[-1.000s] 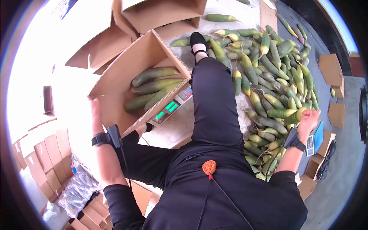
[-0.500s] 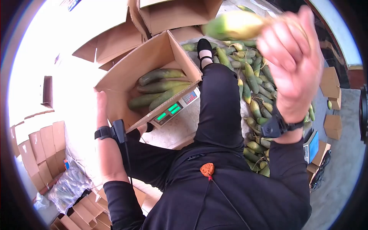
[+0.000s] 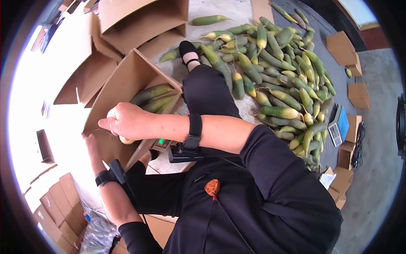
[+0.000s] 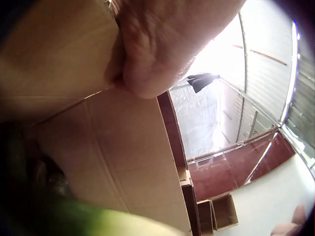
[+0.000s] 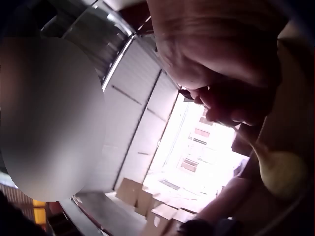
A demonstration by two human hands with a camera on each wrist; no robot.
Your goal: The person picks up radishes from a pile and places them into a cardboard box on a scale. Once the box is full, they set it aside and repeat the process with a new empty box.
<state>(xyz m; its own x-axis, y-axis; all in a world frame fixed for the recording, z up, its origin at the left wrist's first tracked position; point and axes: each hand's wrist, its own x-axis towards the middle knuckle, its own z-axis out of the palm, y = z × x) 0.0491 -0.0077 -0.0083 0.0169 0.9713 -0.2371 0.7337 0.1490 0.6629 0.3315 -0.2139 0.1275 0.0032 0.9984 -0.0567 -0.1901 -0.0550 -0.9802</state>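
My right hand [image 3: 129,120] reaches across to the open cardboard box [image 3: 103,99]. Its curled fingers pinch the thin root tail of a green radish [image 5: 283,172], whose pale end hangs below the hand in the right wrist view. My left hand [image 3: 93,148] holds the near left edge of the box, its fingers partly lost in glare. In the left wrist view this hand lies against the cardboard edge, and the green-and-yellow radish blurs past below. Inside the box lie several large radishes [image 3: 154,92], partly covered by the right hand and forearm.
A digital scale [image 3: 161,144] with a lit green display sits under the box. Many loose radishes [image 3: 275,80] spread over the floor on the right, beyond my leg. Other open cartons [image 3: 144,25] stand behind the box. A blue-topped scale [image 3: 339,126] stands at far right.
My right hand picked up a radish from the heap, raised it high, and swung left to the box. The left hand stayed at the box edge.
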